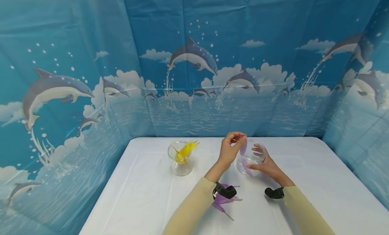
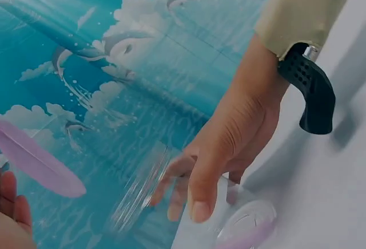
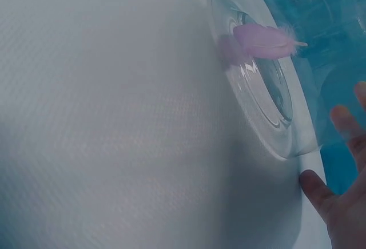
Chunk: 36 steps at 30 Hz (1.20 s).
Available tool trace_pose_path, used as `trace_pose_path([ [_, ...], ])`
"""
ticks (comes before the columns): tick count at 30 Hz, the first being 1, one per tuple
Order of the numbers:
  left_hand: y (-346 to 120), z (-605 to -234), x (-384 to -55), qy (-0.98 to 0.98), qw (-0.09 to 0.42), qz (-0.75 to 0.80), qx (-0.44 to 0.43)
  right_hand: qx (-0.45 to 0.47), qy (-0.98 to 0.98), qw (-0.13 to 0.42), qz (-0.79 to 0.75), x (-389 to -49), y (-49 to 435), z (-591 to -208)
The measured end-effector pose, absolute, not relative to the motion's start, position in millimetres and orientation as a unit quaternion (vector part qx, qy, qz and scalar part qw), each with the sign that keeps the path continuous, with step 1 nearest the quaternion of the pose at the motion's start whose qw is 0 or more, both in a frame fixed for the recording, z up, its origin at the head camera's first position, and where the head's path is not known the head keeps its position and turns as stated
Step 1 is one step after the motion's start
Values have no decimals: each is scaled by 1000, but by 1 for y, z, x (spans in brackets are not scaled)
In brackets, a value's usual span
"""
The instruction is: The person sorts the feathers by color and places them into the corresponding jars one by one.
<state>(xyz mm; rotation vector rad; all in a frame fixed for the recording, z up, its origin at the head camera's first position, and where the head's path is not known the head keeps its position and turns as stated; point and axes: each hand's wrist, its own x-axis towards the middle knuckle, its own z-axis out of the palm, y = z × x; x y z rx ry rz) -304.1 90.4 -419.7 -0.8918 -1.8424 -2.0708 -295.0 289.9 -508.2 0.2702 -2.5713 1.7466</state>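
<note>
From my remote station, I had the left hand (image 1: 230,151) pinching a feather (image 1: 243,149) by one end at the glass (image 1: 253,158), near the desk's (image 1: 136,181) far edge; the right hand (image 1: 267,165) gripped the glass, presumably against tipping.

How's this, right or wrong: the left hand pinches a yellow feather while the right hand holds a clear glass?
Wrong colour: the left hand pinches a light purple feather, as the head view shows; the right hand holds a clear glass.
</note>
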Motion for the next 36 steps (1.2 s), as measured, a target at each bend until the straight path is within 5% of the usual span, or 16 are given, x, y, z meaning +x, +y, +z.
trace_pose_path([
  [7,104,-415,-299,-580,136,-762,-254,77,-824,21,561,-297,290,-525],
  [19,103,-466,-316,-670,75,-693,-255,86,-825,21,559,-295,286,-522],
  [25,81,-490,-326,-703,100,-659,-247,92,-824,23,559,-294,288,-507],
  [36,36,-515,-294,-866,24,-376,-328,99,-828,24,551,-280,278,-487],
])
